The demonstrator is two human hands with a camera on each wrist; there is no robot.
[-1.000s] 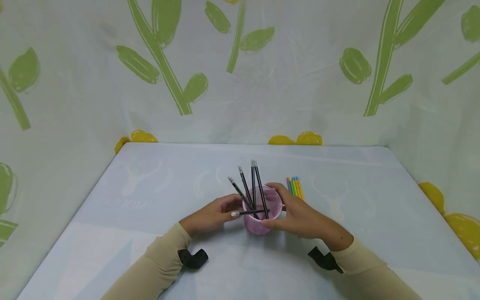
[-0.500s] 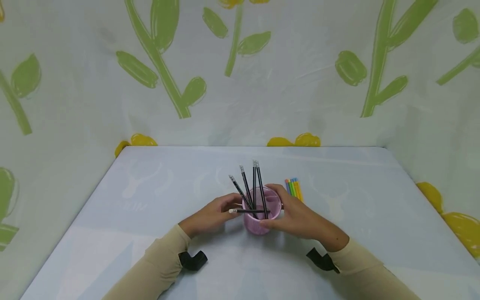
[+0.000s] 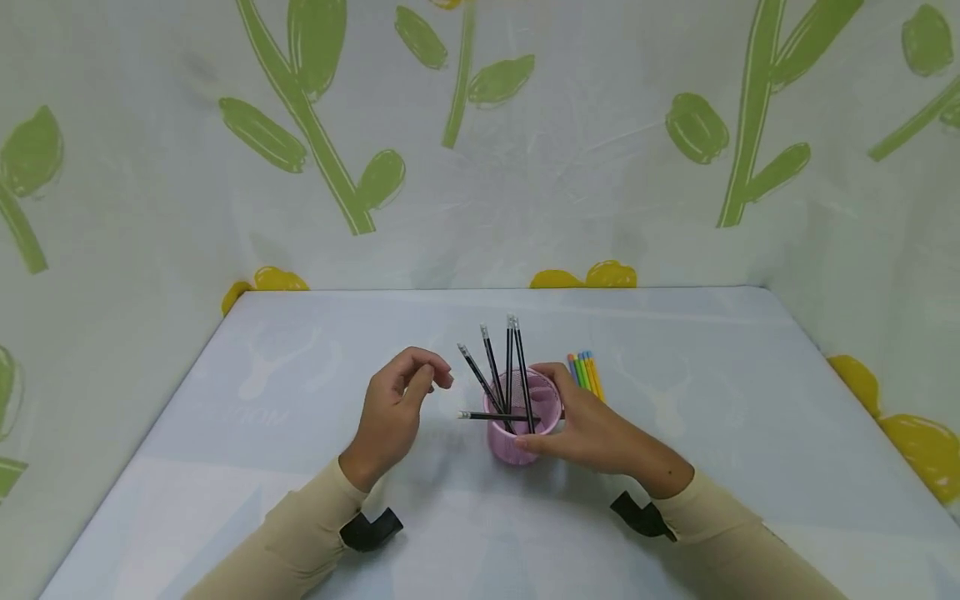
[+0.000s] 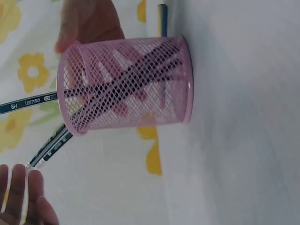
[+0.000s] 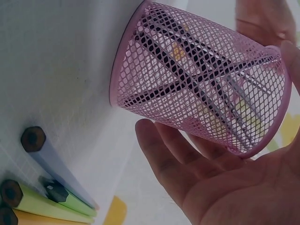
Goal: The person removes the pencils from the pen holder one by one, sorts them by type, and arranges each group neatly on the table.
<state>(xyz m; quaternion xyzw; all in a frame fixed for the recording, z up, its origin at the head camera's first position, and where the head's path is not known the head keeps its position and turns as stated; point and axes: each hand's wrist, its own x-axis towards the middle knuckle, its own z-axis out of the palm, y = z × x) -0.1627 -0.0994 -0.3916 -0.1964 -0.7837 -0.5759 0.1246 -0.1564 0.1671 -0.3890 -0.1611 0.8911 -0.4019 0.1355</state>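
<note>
Over at nine o'clock from the pink mesh cup (image 3: 510, 450), our left hand (image 3: 390, 408) is free, its fingers loosely bent, raised and apart from the cup. Moving right, we meet one black pencil (image 3: 487, 416) slanting low across the rim, its eraser end out at nine o'clock. Next come four more black pencils (image 3: 491, 357), fanned between eleven and twelve, eraser ends up. There's our cup itself, upright on the bench (image 3: 300, 392)! Towards one o'clock, we spot coloured pencils (image 3: 587, 375) lying side by side, partly hidden. And at three, our right hand (image 3: 592, 425) has the cup in its grasp, thumb near six o'clock, fingers round the far side.
</note>
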